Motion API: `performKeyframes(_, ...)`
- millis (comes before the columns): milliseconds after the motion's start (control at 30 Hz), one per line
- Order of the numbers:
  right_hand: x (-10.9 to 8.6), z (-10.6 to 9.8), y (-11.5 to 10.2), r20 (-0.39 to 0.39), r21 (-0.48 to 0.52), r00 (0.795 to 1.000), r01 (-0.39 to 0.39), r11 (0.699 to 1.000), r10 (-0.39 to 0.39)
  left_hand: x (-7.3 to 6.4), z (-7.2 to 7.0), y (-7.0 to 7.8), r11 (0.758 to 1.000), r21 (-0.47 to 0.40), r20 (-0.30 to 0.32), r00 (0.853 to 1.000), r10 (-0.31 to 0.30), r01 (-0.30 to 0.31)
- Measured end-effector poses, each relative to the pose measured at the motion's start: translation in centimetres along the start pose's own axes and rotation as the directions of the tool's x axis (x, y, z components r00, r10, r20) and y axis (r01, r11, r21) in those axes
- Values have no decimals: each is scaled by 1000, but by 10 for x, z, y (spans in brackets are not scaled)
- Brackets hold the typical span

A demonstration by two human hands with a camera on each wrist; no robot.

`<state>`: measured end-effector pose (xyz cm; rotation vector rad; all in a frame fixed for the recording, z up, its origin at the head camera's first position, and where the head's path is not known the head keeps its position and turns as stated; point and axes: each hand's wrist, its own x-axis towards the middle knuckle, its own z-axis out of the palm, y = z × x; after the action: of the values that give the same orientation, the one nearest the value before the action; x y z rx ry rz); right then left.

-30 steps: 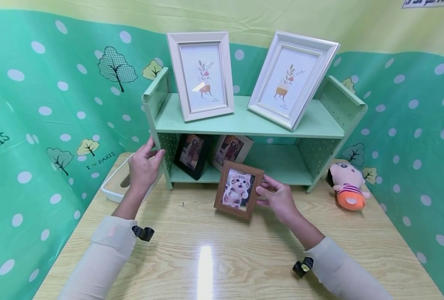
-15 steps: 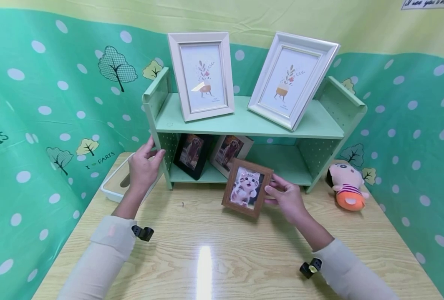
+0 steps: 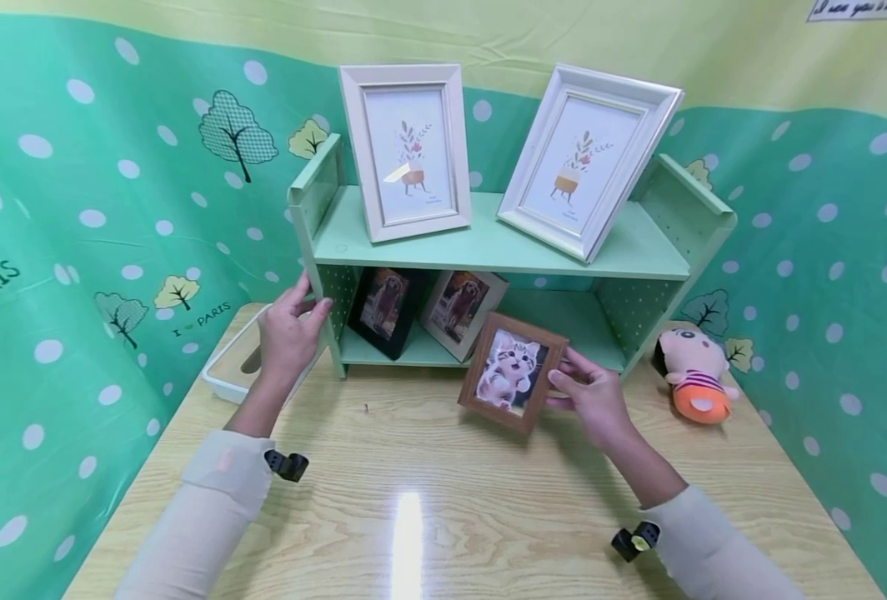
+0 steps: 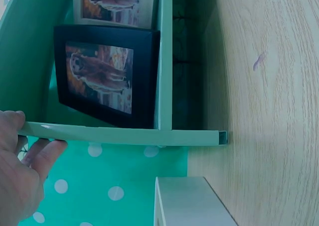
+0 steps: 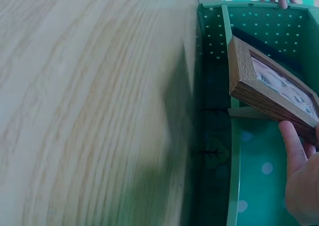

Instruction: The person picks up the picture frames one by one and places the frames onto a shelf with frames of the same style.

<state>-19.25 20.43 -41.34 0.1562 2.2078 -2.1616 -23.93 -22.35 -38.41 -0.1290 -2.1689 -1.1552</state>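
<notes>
My right hand (image 3: 599, 398) pinches a brown wooden picture frame (image 3: 514, 372) by its right edge, thumb in front and fingers behind. A kitten picture faces me from the frame, which is tilted and held in front of the lower level of a green two-tier shelf (image 3: 488, 260). My left hand (image 3: 288, 340) grips the front edge of the shelf's left side panel (image 4: 114, 134). On the lower level, a black frame (image 3: 374, 329) leans at the left beside a light-coloured frame (image 3: 432, 312); both hold dog pictures. The brown frame overlaps the light one's lower right corner.
Two larger whitish frames stand on the top level, the left one (image 3: 457, 150) and a tilted right one (image 3: 518, 179). A white-rimmed box (image 3: 222, 390) sits left of the shelf. A plush doll (image 3: 697, 367) lies to its right. All stand on a wooden table (image 3: 323, 517).
My right hand has moved to the right with the brown picture frame, uncovering more of the light-coloured frame behind it. My left hand keeps its grip on the shelf panel.
</notes>
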Motion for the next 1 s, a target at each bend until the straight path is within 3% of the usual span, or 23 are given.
performKeyframes(767,4,-20,-17,-60,11,996,64,998,-63,0,-1,1,1000,-7,3,1000,-3,3)
performKeyframes(1000,7,-23,-19,-78,0,996,47,999,-47,0,-1,1,1000,-5,4,1000,-10,10)
